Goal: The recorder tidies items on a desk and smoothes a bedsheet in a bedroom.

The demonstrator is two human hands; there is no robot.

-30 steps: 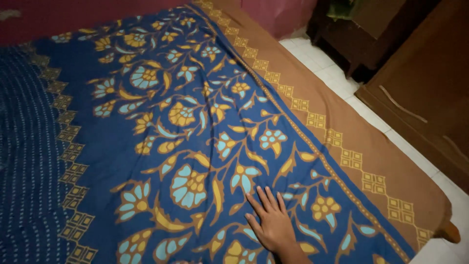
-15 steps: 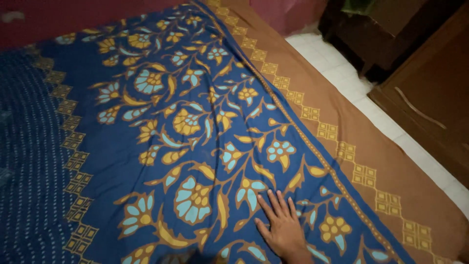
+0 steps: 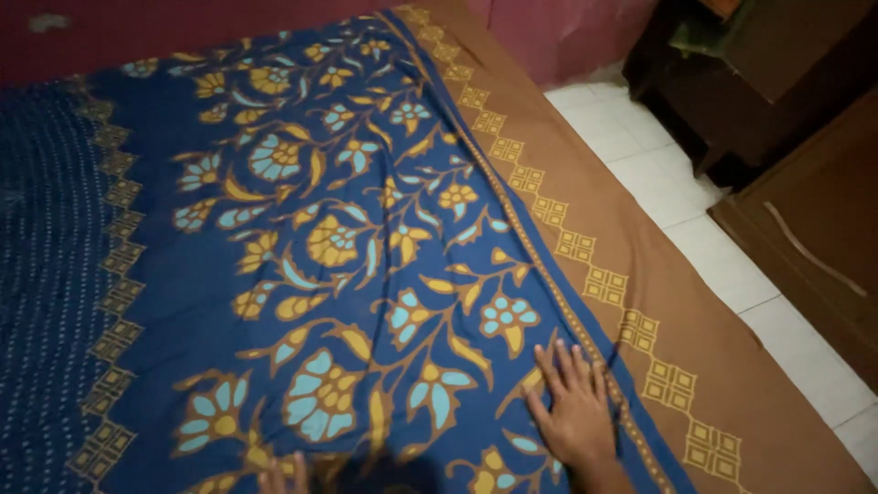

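Cloth [image 3: 347,247], blue with floral print and brown border, lies spread over the bed [image 3: 55,37]. Right hand [image 3: 572,407] open, palm flat on it near the border. Left hand [image 3: 283,476]: only fingertips at frame edge, state unclear. Step: smoothing. Next stroke needs flat pressure outward, toward the floor [image 3: 695,210] side.

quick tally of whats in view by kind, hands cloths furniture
Hands: 2, the right hand flat on the cloth, the left hand only fingertips at the bottom edge
Cloths: 1, a blue floral batik cloth with a brown border
Dark wooden furniture: 2, a cabinet and a door panel
Total: 5
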